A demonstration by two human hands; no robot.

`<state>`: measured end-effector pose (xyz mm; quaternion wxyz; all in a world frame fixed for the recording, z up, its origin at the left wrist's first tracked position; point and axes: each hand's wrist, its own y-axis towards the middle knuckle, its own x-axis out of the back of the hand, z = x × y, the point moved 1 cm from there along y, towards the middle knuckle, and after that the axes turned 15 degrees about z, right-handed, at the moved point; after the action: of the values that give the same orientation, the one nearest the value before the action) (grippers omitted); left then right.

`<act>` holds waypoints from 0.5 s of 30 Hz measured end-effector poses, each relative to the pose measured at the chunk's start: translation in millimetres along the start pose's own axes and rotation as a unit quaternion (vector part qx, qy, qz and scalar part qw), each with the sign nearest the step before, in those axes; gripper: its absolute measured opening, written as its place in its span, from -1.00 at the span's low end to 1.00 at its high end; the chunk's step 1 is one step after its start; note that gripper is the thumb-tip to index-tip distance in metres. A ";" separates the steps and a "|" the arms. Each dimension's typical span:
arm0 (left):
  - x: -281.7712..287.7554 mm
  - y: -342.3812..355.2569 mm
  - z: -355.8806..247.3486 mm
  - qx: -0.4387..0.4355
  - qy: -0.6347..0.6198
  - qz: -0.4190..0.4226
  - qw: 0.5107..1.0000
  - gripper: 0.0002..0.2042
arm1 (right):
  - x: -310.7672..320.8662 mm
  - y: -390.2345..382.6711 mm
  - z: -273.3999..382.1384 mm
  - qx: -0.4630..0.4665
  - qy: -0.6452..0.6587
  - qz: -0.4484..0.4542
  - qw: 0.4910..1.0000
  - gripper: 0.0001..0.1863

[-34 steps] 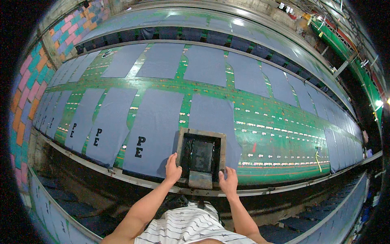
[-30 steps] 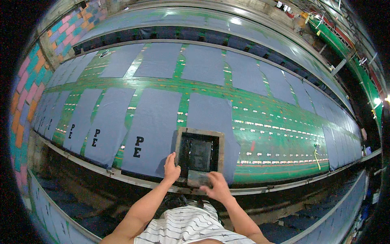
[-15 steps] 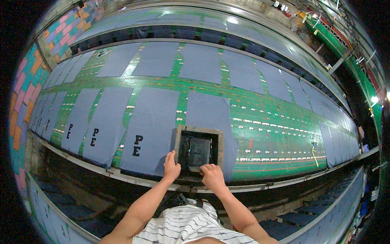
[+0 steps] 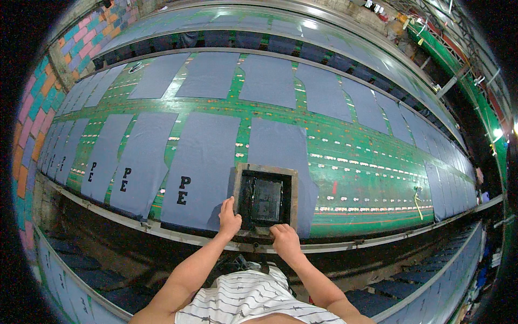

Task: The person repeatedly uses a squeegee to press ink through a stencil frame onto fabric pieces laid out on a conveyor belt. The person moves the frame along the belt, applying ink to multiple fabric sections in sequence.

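A small square screen-printing frame [image 4: 292,194] with a dark, wet-looking inside rests on a blue-grey fabric panel [image 4: 272,137] at the near edge of the green printing table [image 4: 367,189]. My left hand [image 4: 229,220] grips the frame's left side near its lower corner, fingers wrapped against it. My right hand [image 4: 286,240] is closed on a flat squeegee-like blade [image 4: 261,229] at the frame's near side; the blade is largely hidden by fingers and frame. Panels left of the frame [image 4: 191,146] carry dark printed lettering.
Rows of fabric panels [image 4: 205,75] cover this long table. A similar table [image 4: 226,27] runs behind it. A painted brick wall [image 4: 38,108] is at left, green metal structure [image 4: 475,102] at right. A metal rail [image 4: 334,245] edges the near side; a yellow strap [image 4: 418,208] lies at right.
My right hand has left the frame's right side, moved left onto the blade, pushed it up inside the frame and drawn back slightly toward me. My left hand stays on the frame.
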<state>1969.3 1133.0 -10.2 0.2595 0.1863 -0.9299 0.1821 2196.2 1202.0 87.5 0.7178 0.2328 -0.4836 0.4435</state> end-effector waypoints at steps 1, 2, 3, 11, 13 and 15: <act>-0.6 0.0 0.5 0.001 0.003 -0.004 1.000 -0.30 | -1.9 -1.8 2.5 0.015 -0.014 -0.025 0.999 -0.66; -0.8 -0.2 1.4 0.002 0.006 -0.009 1.000 -0.30 | -4.1 -2.0 2.7 0.033 -0.018 -0.042 0.998 -0.64; -1.1 0.7 1.7 -0.005 0.003 -0.010 1.000 -0.30 | -6.0 -1.6 1.2 0.049 -0.023 -0.060 0.997 -0.62; 1.3 0.8 0.1 -0.010 0.011 -0.018 1.000 -0.32 | -15.0 57.1 -39.2 0.103 -0.061 -0.097 0.988 -0.58; 1.7 -0.6 -4.0 0.000 0.006 -0.009 1.000 -0.31 | -10.9 78.6 -49.7 0.098 -0.063 -0.112 0.987 -0.60; 1.8 -0.7 -5.4 0.000 0.003 -0.008 1.000 -0.30 | -5.8 99.2 -58.8 0.093 -0.066 -0.125 0.986 -0.62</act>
<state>1970.4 1134.3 -4.7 0.2637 0.1936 -0.9276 0.1807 2138.6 1293.9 48.0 0.7095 0.3856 -0.4534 0.3773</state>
